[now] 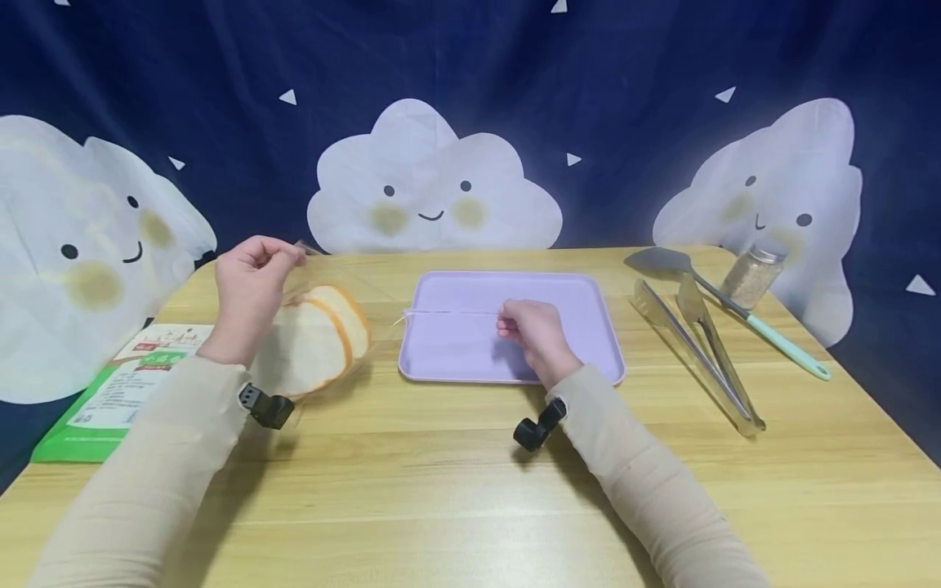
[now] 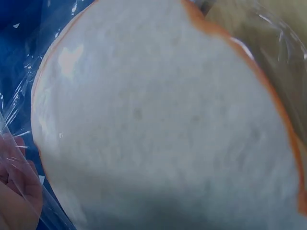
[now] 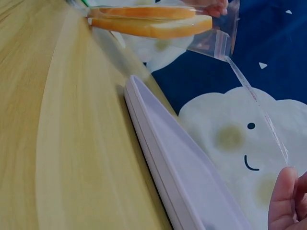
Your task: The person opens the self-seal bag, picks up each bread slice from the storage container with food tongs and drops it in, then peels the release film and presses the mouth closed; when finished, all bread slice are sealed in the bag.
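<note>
My left hand (image 1: pixel 257 278) pinches the top corner of a clear plastic bag (image 3: pixel 221 44) above the table's left side. Inside the bag are two white bread slices (image 1: pixel 305 347) with orange-brown crusts, and one of them fills most of the left wrist view. A thin clear plastic strip (image 1: pixel 452 312) runs from the bag's edge to my right hand (image 1: pixel 540 327), which pinches its far end between thumb and fingers. That hand hovers over a lilac tray (image 1: pixel 470 286). In the right wrist view the strip (image 3: pixel 256 103) looks stretched and still joined to the bag.
A green and white printed packet (image 1: pixel 110 400) lies at the left, partly behind my sleeve. On the right are metal tongs (image 1: pixel 691 351), a spatula (image 1: pixel 779 339) with a mint handle, and a glass jar (image 1: pixel 753 273) with a metal lid. A dark cloud-print curtain (image 1: pixel 617 122) hangs behind.
</note>
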Demonstrator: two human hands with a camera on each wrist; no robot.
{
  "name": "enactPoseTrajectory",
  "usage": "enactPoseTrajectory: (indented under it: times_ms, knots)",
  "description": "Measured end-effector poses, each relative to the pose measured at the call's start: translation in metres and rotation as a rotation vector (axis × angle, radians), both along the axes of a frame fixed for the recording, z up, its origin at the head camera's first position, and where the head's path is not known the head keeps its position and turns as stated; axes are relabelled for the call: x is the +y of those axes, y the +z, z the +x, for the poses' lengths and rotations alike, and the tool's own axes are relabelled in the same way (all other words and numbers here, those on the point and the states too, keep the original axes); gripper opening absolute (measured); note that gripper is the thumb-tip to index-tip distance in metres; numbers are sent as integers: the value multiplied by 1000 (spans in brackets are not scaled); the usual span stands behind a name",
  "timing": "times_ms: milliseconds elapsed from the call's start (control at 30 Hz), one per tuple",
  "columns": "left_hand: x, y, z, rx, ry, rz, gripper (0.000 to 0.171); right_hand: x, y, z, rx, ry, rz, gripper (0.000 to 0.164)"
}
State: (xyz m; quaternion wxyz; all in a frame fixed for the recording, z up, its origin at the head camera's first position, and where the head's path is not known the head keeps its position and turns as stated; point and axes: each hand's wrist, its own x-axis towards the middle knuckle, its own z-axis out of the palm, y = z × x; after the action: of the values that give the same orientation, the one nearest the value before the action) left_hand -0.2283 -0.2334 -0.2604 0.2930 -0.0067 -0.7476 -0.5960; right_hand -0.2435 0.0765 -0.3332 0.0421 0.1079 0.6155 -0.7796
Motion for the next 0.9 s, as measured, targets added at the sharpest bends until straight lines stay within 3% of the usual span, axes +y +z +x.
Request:
enactPoseTrajectory:
  times_ms: [267, 633, 900]
  knots:
    - [-5, 8, 6, 3, 46, -12, 23, 14, -2, 0, -21, -30, -1, 27]
    - [-9, 16, 9, 42, 13, 105, 21, 34, -1, -6, -43, -95, -13, 15]
    - [-7, 21, 10, 159, 30, 198, 18, 47, -3, -7, -45, -113, -24, 11]
